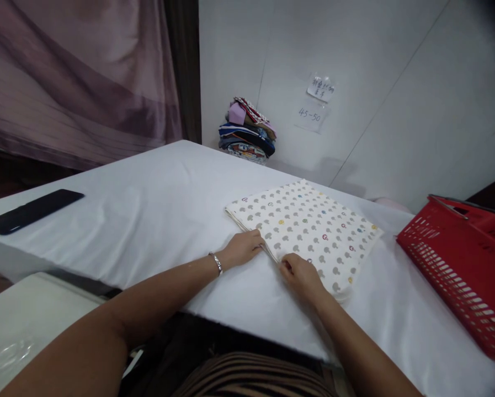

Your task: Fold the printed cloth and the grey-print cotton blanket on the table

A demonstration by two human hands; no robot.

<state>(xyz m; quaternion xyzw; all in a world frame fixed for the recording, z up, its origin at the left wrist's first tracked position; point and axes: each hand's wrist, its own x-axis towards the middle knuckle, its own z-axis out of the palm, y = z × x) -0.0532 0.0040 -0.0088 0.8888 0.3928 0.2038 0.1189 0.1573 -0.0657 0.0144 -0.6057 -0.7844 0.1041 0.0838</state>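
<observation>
A folded cream cloth [309, 226] printed with small grey, red, yellow and blue mushroom shapes lies flat on the white-covered table [148, 209]. Its layered near-left edge faces me. My left hand [243, 247], with a bracelet [216, 263] at the wrist, pinches that edge near its middle. Further along the same edge, toward the near corner, my right hand [301, 275] has its fingers curled closed on the cloth. The fingertips of both hands are partly hidden.
A red plastic basket [458, 264] stands at the right. Against the wall is a stack of folded fabrics [247, 132], with paper notes [311, 117] taped beside it. A flat black object [32, 210] lies at the table's left end. A pale surface [36, 314] sits lower left.
</observation>
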